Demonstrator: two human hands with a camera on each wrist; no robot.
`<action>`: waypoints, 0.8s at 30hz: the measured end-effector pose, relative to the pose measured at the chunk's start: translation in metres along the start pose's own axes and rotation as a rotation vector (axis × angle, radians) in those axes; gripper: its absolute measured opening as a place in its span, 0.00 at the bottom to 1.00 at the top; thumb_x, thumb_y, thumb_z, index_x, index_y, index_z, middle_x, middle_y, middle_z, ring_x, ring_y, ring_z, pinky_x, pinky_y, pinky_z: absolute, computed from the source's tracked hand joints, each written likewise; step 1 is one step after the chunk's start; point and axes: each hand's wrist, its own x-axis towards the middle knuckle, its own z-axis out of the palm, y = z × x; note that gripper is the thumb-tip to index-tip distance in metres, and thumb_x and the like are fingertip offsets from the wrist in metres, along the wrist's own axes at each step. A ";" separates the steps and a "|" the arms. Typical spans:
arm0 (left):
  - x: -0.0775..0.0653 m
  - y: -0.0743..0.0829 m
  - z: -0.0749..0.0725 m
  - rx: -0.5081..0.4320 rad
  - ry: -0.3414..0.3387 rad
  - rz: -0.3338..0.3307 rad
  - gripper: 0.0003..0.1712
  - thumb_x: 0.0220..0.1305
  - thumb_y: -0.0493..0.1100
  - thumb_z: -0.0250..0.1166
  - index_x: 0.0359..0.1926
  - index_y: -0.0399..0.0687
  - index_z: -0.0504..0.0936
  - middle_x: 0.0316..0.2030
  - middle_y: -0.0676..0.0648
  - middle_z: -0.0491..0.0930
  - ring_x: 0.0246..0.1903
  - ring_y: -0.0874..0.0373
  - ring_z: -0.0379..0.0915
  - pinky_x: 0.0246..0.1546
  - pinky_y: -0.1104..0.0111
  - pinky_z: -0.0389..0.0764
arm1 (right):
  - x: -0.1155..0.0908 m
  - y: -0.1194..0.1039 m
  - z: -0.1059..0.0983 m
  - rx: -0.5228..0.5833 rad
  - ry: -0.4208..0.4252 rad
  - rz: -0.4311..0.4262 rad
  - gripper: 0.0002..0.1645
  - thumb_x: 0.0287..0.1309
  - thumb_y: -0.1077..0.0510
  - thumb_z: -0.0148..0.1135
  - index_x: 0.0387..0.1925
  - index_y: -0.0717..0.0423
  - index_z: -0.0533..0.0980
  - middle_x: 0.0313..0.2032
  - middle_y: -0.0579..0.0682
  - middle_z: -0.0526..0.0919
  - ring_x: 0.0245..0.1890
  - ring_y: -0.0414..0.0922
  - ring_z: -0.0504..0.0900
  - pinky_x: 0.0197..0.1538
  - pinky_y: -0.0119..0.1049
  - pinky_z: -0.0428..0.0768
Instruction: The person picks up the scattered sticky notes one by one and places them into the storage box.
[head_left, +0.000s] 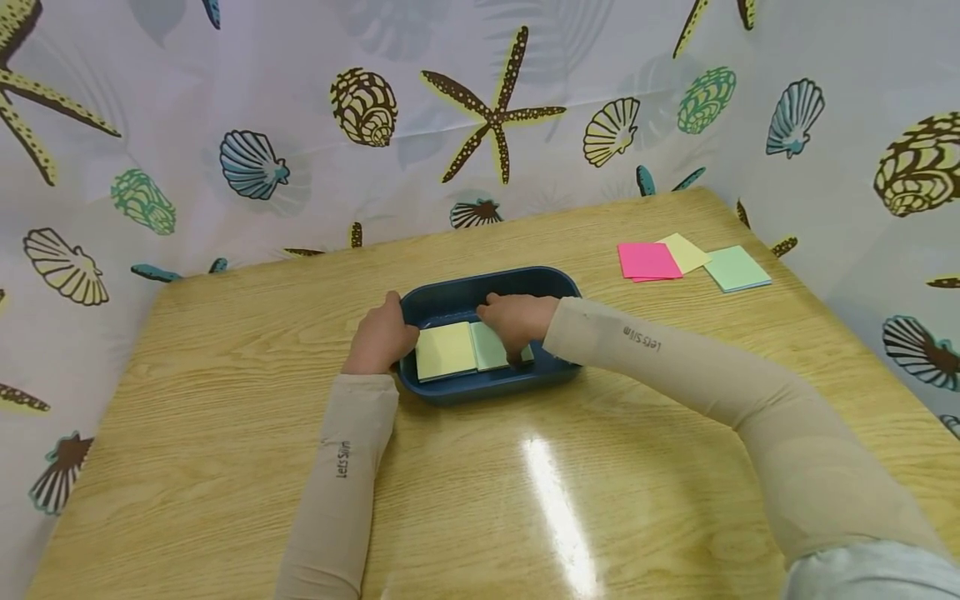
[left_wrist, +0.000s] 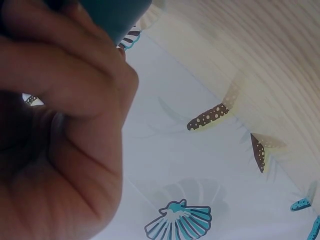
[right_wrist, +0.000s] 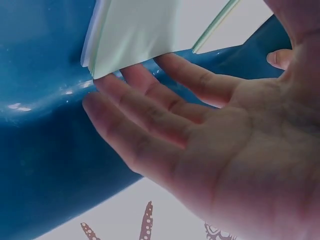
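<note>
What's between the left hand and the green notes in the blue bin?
In the head view, the yellow notes lie between the left hand and the green notes.

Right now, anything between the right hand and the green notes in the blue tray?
Nothing visible. The right hand reaches inside the blue tray, its fingers at the edge of the green notes; the yellow notes lie beside that stack, not in between.
</note>
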 end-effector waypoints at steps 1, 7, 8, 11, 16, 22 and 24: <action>0.000 0.000 0.000 -0.002 0.000 0.000 0.36 0.65 0.37 0.52 0.70 0.32 0.52 0.55 0.27 0.72 0.40 0.42 0.75 0.40 0.55 0.77 | -0.001 0.000 0.000 -0.004 0.004 -0.003 0.55 0.45 0.55 0.77 0.70 0.61 0.57 0.61 0.59 0.65 0.54 0.50 0.70 0.55 0.41 0.74; -0.001 0.001 0.001 -0.001 -0.004 -0.002 0.36 0.65 0.37 0.52 0.71 0.32 0.51 0.56 0.27 0.71 0.41 0.42 0.75 0.40 0.56 0.77 | -0.015 0.008 -0.007 0.089 0.079 -0.056 0.51 0.51 0.48 0.73 0.70 0.62 0.59 0.61 0.61 0.65 0.55 0.52 0.71 0.55 0.43 0.74; -0.001 0.001 0.001 -0.001 -0.005 -0.002 0.36 0.65 0.37 0.52 0.71 0.32 0.51 0.56 0.27 0.71 0.41 0.42 0.75 0.40 0.56 0.77 | -0.018 0.010 -0.010 0.127 0.103 -0.067 0.49 0.53 0.48 0.71 0.69 0.62 0.59 0.61 0.62 0.65 0.56 0.52 0.72 0.55 0.43 0.74; 0.000 0.001 0.001 0.000 -0.007 -0.004 0.36 0.65 0.37 0.52 0.71 0.32 0.51 0.56 0.27 0.71 0.40 0.42 0.75 0.39 0.56 0.78 | -0.024 0.017 -0.016 0.211 0.185 -0.088 0.41 0.58 0.49 0.66 0.67 0.63 0.63 0.60 0.62 0.68 0.56 0.53 0.73 0.56 0.45 0.73; 0.000 0.000 0.001 -0.003 -0.006 -0.008 0.37 0.65 0.37 0.52 0.71 0.33 0.51 0.56 0.27 0.71 0.41 0.42 0.75 0.40 0.55 0.77 | -0.028 0.030 -0.025 0.273 0.311 -0.123 0.29 0.62 0.53 0.63 0.59 0.66 0.71 0.52 0.62 0.74 0.49 0.53 0.75 0.54 0.46 0.73; 0.001 -0.001 0.000 -0.008 -0.015 -0.005 0.37 0.65 0.38 0.52 0.72 0.32 0.50 0.57 0.26 0.70 0.43 0.41 0.75 0.43 0.54 0.77 | -0.032 0.051 -0.031 0.391 0.475 -0.054 0.21 0.63 0.57 0.60 0.52 0.68 0.76 0.45 0.62 0.79 0.45 0.54 0.77 0.51 0.46 0.74; 0.001 -0.001 0.000 -0.007 -0.012 -0.006 0.37 0.65 0.37 0.52 0.72 0.32 0.50 0.56 0.26 0.71 0.41 0.42 0.75 0.41 0.55 0.77 | -0.032 0.063 -0.031 0.444 0.543 0.017 0.19 0.64 0.57 0.58 0.50 0.68 0.77 0.44 0.62 0.79 0.43 0.54 0.76 0.50 0.47 0.74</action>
